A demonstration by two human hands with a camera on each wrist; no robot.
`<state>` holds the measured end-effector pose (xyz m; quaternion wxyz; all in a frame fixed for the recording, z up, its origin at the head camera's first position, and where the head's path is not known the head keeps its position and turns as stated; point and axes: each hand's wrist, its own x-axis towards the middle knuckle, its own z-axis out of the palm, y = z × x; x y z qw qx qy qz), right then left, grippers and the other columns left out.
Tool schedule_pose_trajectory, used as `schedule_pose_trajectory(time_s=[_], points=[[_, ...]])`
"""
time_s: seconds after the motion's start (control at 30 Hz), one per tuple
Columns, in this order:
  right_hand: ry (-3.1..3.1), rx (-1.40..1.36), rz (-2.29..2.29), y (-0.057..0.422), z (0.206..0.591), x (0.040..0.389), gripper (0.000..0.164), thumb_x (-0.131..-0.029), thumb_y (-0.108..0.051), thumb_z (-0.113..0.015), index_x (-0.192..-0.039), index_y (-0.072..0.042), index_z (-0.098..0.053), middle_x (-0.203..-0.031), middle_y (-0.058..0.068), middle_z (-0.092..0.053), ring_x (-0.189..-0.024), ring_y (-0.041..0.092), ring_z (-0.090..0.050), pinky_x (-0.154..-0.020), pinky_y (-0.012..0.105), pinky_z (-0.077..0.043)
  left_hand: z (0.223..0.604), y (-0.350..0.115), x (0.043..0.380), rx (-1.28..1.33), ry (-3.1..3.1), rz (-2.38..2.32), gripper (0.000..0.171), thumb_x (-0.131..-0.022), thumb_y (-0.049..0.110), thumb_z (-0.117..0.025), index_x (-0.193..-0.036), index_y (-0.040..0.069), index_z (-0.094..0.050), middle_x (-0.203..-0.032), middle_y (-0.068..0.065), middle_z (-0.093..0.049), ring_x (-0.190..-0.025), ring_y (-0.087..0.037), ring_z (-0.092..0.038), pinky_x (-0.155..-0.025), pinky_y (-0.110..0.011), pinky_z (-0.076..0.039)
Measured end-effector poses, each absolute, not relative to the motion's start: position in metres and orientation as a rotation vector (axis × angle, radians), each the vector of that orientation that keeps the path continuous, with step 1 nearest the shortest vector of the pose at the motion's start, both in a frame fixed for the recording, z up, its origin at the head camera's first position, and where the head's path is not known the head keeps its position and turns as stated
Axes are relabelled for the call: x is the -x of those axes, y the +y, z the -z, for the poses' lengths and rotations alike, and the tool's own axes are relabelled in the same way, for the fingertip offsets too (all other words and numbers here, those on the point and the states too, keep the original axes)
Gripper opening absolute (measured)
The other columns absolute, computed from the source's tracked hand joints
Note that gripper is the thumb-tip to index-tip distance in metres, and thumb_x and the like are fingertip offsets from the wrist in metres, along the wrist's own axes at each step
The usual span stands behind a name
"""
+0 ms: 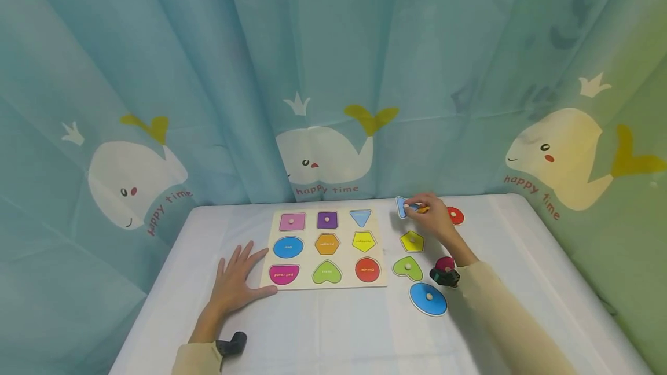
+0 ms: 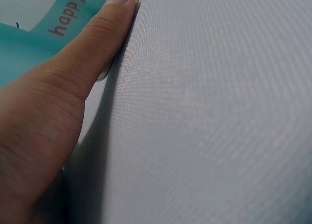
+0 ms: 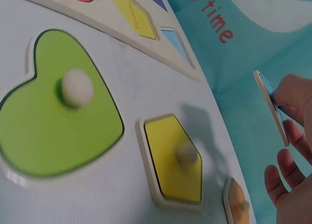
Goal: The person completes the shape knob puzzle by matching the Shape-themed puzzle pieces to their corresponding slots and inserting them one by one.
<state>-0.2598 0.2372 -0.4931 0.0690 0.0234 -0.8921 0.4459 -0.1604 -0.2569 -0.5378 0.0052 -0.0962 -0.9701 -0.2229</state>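
The right hand (image 1: 432,216) pinches a light blue triangle puzzle piece (image 1: 400,207) above the table's far side. In the right wrist view this triangle piece (image 3: 272,109) is tilted on edge, clear of the tabletop. At the left of the shape puzzle board (image 1: 307,274), the left hand (image 1: 237,282) lies with fingers spread and its thumb at the near left corner. Pink rectangle (image 1: 297,226) and purple square (image 1: 332,224) pieces with knobs sit in the board's far row. The light blue triangle recess (image 1: 361,216) has no piece in it.
Right of the board lie knobbed pieces: a yellow pentagon (image 1: 412,242), green heart (image 1: 401,271), blue oval (image 1: 427,305), red circle (image 1: 456,216) and orange piece (image 3: 237,204). A magenta piece (image 1: 444,263) is partly hidden by the right wrist camera. Behind the table hangs a whale-print curtain (image 1: 323,74).
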Motion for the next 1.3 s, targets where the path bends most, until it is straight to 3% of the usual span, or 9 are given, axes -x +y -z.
schedule_pose_trajectory(time_s=[0.4, 0.97, 1.3], points=[[-2.727, -0.122, -1.422, 0.191, 0.500, 0.280, 0.019, -0.094, -0.016, -0.072, -0.109, -0.006, -0.079, -0.128, 0.018, -0.061, -0.115, 0.039, -0.054, -0.098, 0.055, -0.047, 0.538, -0.259, 0.161, 0.307, -3.025, 0.693, 0.097, -0.071, 0.062, -0.084, -0.152, 0.021, -0.051, -0.165, -0.021, -0.030, -0.152, -0.050, -0.016, -0.114, -0.079, -0.003], [-2.799, -0.171, -1.411, 0.145, 0.521, 0.291, 0.015, -0.090, -0.009, -0.074, -0.104, -0.006, -0.080, -0.124, 0.015, -0.062, -0.111, 0.034, -0.054, -0.100, 0.050, -0.049, 0.537, -0.256, 0.158, 0.306, -3.029, 0.673, 0.098, -0.070, 0.063, -0.084, -0.152, 0.019, -0.051, -0.164, -0.021, -0.031, -0.152, -0.050, -0.018, -0.114, -0.079, -0.005], [-2.857, -0.151, -1.325, 0.137, 0.530, 0.294, 0.012, -0.091, -0.014, -0.074, -0.101, -0.013, -0.080, -0.130, 0.009, -0.064, -0.123, 0.035, -0.043, -0.106, 0.055, -0.041, 0.537, -0.256, 0.159, 0.302, -3.034, 0.676, 0.098, -0.070, 0.064, -0.084, -0.152, 0.020, -0.051, -0.165, -0.021, -0.031, -0.152, -0.050, -0.017, -0.114, -0.079, -0.005]])
